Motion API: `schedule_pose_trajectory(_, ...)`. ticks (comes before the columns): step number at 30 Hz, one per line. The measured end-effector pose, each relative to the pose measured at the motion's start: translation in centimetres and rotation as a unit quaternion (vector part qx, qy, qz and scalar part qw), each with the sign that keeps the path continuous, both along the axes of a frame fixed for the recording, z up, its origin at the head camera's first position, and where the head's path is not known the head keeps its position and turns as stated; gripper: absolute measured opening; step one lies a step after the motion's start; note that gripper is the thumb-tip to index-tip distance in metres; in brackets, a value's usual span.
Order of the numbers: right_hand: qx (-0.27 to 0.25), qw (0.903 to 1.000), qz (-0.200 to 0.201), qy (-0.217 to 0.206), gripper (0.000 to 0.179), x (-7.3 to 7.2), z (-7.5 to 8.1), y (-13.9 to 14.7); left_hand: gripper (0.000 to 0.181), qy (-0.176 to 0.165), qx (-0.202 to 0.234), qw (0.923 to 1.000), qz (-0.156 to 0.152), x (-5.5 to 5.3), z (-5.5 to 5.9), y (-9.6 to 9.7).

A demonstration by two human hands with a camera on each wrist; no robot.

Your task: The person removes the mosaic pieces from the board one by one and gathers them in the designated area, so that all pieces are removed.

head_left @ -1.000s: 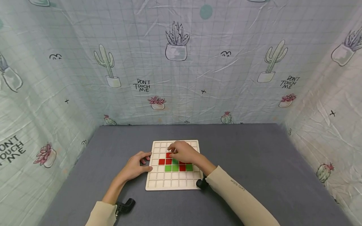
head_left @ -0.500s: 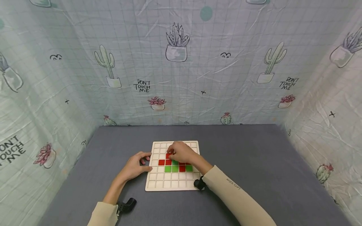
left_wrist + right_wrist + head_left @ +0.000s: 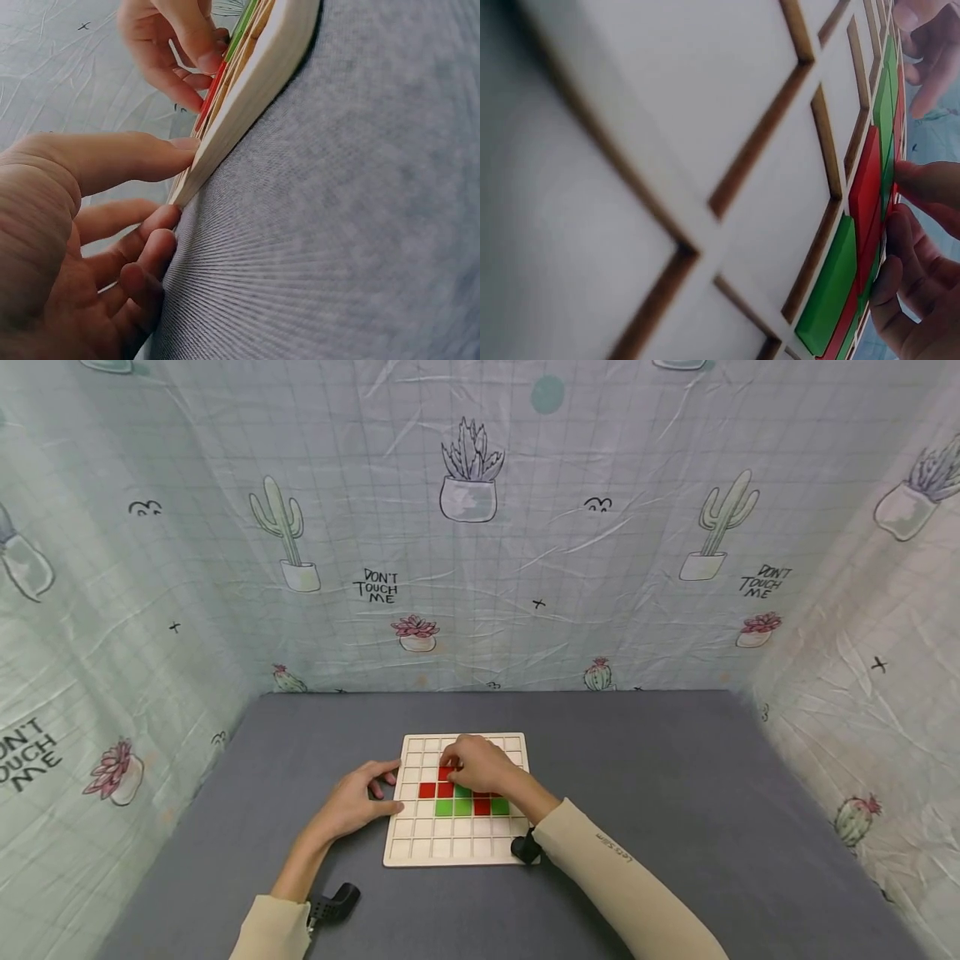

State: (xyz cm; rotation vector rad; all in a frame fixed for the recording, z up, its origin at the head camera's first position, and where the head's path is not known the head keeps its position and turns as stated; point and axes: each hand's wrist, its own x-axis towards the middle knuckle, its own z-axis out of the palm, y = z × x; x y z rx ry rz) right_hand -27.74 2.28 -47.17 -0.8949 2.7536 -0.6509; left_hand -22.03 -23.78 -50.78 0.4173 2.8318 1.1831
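A pale wooden grid board (image 3: 420, 850) lies on the grey cloth, with red and green square tiles set in its middle cells. My left hand (image 3: 352, 804) rests at the board's left edge, thumb and forefinger spread apart and touching it; the left wrist view has the thumb tip on the wooden edge (image 3: 247, 101). My right hand (image 3: 483, 764) reaches over the board, with forefinger and thumb at opposite sides of a red tile (image 3: 446, 773). Part of the right hand (image 3: 922, 300) also shows in the right wrist view. It covers several cells behind it.
Below the right hand runs a row of green tiles (image 3: 444, 807) and a red tile (image 3: 482, 807). A black wrist camera (image 3: 525, 849) overlaps the board's lower right corner. Patterned cloth (image 3: 540, 552) hangs behind and at both sides of the grey surface (image 3: 637, 760).
The right forefinger has come down closer to the red tile and the thumb, and the right forearm has shifted slightly left. The left hand stays at the board's edge.
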Motion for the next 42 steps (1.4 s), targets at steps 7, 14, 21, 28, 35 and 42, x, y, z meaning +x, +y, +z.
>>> schedule_pose_trajectory(7,-0.004,0.9999,-0.010,-0.002,0.019,0.14,-0.03,-0.09,0.061,0.014,-0.033,0.9989,-0.028,0.05,-0.06,-0.32)
schedule_pose_trajectory(14,-0.006,0.9998,-0.019,-0.007,0.019,0.14,-0.19,-0.16,0.059,0.033,-0.012,0.9982,-0.048,0.10,-0.16,-0.70)
schedule_pose_trajectory(21,-0.004,0.9997,-0.022,-0.006,0.019,0.11,-0.24,-0.28,0.059,0.028,-0.005,0.9984,-0.048,-0.06,-0.19,-0.78)
schedule_pose_trajectory(28,-0.016,0.9995,-0.025,-0.013,0.019,-0.03,-0.20,-0.25,0.061,0.019,0.015,0.9984,-0.052,-0.18,-0.28,-0.79)
schedule_pose_trajectory(35,-0.030,0.9993,-0.017,-0.017,0.016,-0.22,-0.20,-0.10,0.061,0.014,0.009,0.9983,-0.057,-0.39,-0.14,-0.70)
schedule_pose_trajectory(42,-0.056,0.9980,-0.010,-0.029,0.018,-0.15,-0.08,0.29,0.060,0.017,0.010,0.9979,-0.062,-0.64,-0.21,-0.89)
